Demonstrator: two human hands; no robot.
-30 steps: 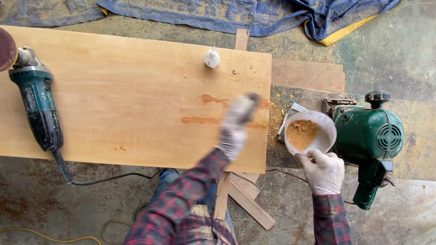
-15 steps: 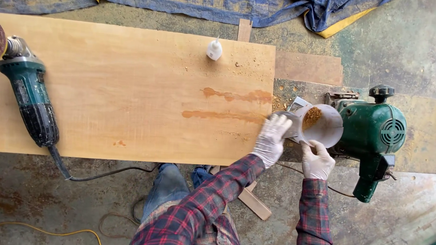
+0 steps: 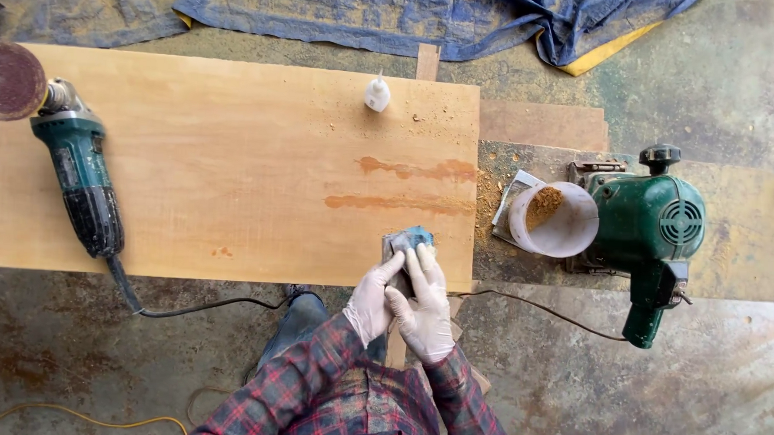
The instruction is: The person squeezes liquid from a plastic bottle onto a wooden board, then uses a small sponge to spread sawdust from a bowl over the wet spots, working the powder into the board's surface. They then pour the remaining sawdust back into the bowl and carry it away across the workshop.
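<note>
**STEP IN HAND: PAD HELD AT NEAR EDGE OF BOARD**

Largest to smallest, counted:

- One wooden board (image 3: 224, 167), flat, spanning left to centre.
- One blue tarpaulin (image 3: 370, 12), bunched along the far side.
- One green power tool (image 3: 647, 229), right of the board, well apart from both hands.
- One angle grinder (image 3: 80, 178), lying on the left end of the board, untouched.
- One white cup (image 3: 554, 220), holding sawdust, touching the green power tool.
- Two orange-brown filler streaks (image 3: 415, 168), near the right end of the board, just beyond the pad.
- One blue-grey pad (image 3: 408, 241), on the board at its near edge.
- One small white bottle (image 3: 377, 93), at the far edge.

Grip: two gloved hands, close together. Left hand (image 3: 373, 299) and right hand (image 3: 425, 302) both closed lightly on the pad, fingers laid over its near half.

Judged step: pad gripped, not yet on the streaks. Next move calls for a short push away, flat, with even pressure from both hands.
</note>
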